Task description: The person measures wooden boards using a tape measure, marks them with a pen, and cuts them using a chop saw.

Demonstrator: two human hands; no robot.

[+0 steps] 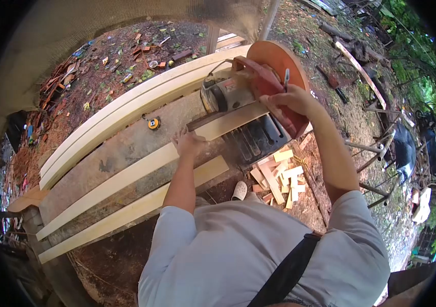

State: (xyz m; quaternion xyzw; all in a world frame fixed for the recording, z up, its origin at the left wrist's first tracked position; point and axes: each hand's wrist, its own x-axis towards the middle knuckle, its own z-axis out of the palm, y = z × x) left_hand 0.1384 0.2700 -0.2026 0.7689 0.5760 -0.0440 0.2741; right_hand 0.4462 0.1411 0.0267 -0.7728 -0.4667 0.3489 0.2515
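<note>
A long pale board (136, 173) lies along the worn work table (113, 146), its right end under a power saw (218, 97) with a red guard (264, 84). My left hand (188, 143) is closed over the board's edge, left of the saw. My right hand (297, 102) is closed with a pen (286, 78) upright between its fingers, and its fingertips reach the red guard; whether they also grip it is unclear. A second pale board (141, 209) lies nearer my body. Behind the saw stands an orange-brown disc (284, 53).
Long pale boards (121, 110) are stacked along the table's far side. A yellow tape measure (153, 123) sits on the table. Wood offcuts (279, 179) lie on the ground beside the black slotted base (259, 138). Metal frames (381, 153) stand at the right.
</note>
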